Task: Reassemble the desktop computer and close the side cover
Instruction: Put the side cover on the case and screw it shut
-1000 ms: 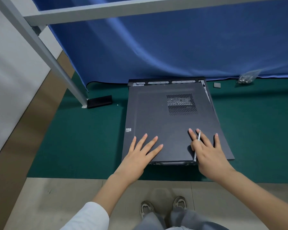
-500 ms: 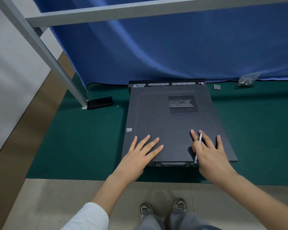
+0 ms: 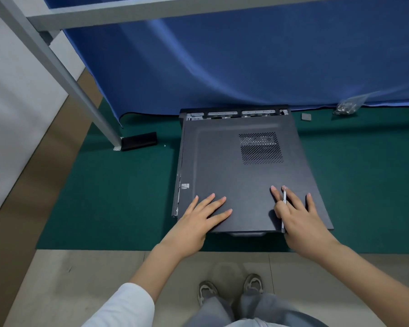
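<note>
Head view, looking down. The computer (image 3: 224, 119) lies on its side at frame centre on a green mat (image 3: 104, 197), with the side cover (image 3: 234, 180) lying on top of it. My left hand (image 3: 196, 223) rests flat on the cover's lower left part, fingers straight and spread. My right hand (image 3: 302, 220) presses the lower right part with fingers spread, and a thin screwdriver (image 3: 284, 204) is pinched between thumb and forefinger, lying along the cover. A strip of the case's metal frame shows past the cover's top edge, and a narrow strip along its left edge.

Around it: a blue curtain (image 3: 222, 55) across the top, a grey frame post (image 3: 64, 74) at upper left, a black block (image 3: 139, 140) at its foot, a small grey pad (image 3: 306, 117) and a clear bag (image 3: 347, 107) at upper right. The bag's contents are too small to make out. My right hand hides the cover's near right corner. My shoes (image 3: 232, 289) show at the bottom edge.
</note>
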A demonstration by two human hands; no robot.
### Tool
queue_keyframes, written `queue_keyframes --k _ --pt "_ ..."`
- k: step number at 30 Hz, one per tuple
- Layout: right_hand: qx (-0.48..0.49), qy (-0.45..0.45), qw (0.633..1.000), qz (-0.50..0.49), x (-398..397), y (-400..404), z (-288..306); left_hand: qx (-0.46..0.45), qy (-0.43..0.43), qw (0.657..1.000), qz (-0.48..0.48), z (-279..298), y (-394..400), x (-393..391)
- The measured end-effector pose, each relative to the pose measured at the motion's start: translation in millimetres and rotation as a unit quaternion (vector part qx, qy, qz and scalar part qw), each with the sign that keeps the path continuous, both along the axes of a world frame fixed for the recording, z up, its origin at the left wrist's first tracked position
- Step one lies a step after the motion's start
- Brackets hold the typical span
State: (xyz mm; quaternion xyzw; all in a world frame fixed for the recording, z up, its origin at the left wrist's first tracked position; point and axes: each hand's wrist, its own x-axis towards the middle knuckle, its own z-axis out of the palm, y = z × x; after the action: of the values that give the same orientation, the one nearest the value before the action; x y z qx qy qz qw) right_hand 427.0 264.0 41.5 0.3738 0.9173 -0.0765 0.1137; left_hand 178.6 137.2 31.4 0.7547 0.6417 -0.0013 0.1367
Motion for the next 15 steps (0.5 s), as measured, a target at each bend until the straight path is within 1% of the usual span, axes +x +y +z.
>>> queue_keyframes --k 7,10,15 --pt "-0.032 0.028 0.999 0.001 3 -2 6 -0.019 0.033 0.999 0.040 3 -6 -6" --pt "-0.028 0.015 0.999 0.010 3 -2 6 -0.034 0.036 0.998 0.035 5 -4 -8" --pt "-0.038 0.020 0.999 0.013 -1 5 4 -0.053 0.030 0.998 0.032 9 6 -17"
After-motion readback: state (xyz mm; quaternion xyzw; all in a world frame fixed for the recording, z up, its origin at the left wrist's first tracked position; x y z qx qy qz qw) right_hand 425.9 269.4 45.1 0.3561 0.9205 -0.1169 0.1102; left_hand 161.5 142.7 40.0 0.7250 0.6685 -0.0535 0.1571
